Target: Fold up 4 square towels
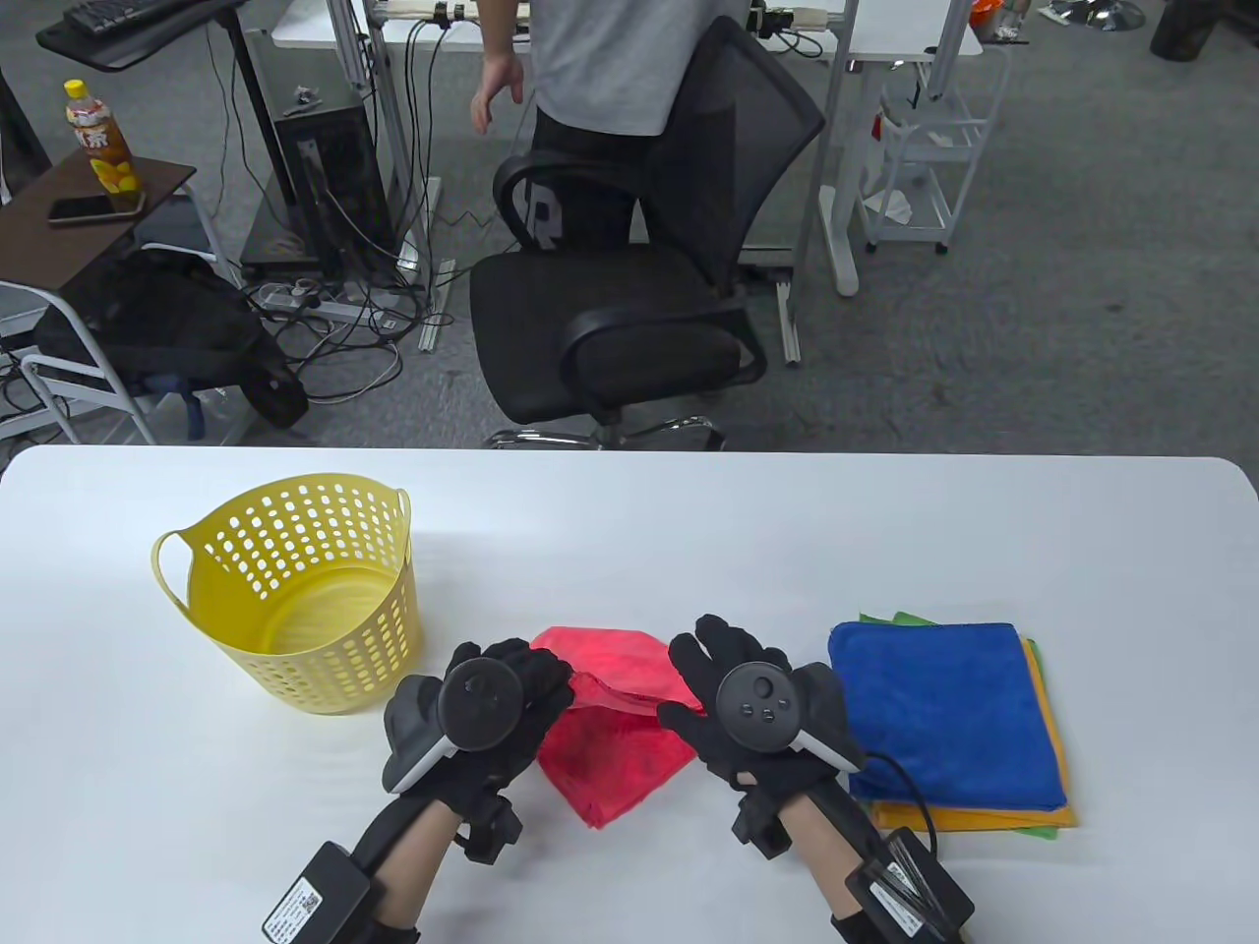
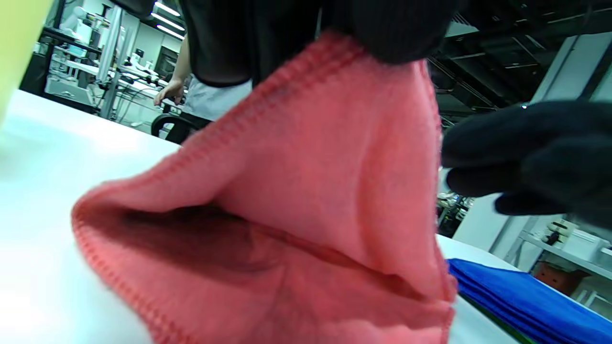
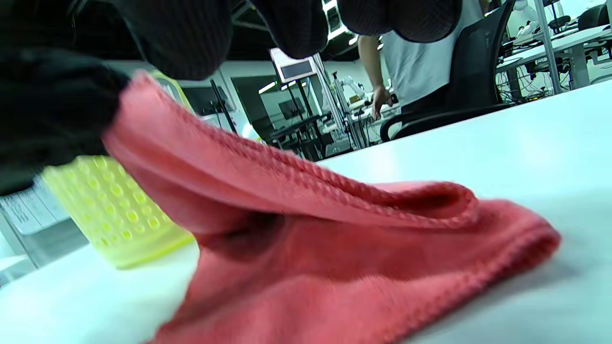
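At the near centre of the white table, a red towel is lying partly folded, its upper layer lifted off the lower one. Both gloved hands are gripping that raised edge: the left hand at the towel's 9 o'clock side, the right hand at its 3 o'clock side. Fingers of the left hand are pinching together on the hem in the left wrist view; fingers of the right hand are clamping on the hem in the right wrist view. At 3 o'clock of the red towel, a blue towel is resting atop an orange towel and a green towel, stacked flat. At 9 o'clock, a yellow perforated basket is standing upright.
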The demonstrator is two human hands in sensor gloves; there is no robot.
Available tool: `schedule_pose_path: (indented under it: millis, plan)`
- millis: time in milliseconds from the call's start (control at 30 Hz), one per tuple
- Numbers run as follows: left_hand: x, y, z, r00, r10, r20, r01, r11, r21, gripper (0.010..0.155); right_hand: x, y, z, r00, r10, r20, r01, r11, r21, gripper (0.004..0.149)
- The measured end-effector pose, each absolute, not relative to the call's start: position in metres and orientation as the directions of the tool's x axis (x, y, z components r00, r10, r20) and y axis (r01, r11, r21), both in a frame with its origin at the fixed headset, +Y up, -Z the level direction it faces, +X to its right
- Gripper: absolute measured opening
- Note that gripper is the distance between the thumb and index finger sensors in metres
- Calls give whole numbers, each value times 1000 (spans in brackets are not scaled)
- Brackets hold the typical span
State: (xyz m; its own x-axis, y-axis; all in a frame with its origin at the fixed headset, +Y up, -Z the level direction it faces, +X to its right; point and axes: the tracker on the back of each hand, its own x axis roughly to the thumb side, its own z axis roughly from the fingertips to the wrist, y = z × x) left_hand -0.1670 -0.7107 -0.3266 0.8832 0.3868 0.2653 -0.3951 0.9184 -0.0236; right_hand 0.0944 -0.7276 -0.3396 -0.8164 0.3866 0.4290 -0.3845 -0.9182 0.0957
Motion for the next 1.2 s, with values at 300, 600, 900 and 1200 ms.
schedule_pose_path:
  millis: [300, 600, 900, 1200]
  plan:
    - [-173, -726, -337, 917, 327, 228, -300, 943, -145, 45, 100, -739, -348, -861, 341, 377, -318, -940, 125, 67]
    - [-136, -785, -337, 914, 48, 404, 146, 889, -435, 79, 102, -736, -347, -854, 354, 382, -333, -935, 122, 67]
    - [-138, -779, -337, 933, 33, 358, 108, 924, -366, 48, 102, -736, -346, -849, 360, 388, -339, -933, 122, 67]
    - [-150, -760, -340, 938, 213, 272, -123, 942, -313, 45, 103, -733, -345, -841, 378, 388, -357, -925, 128, 67]
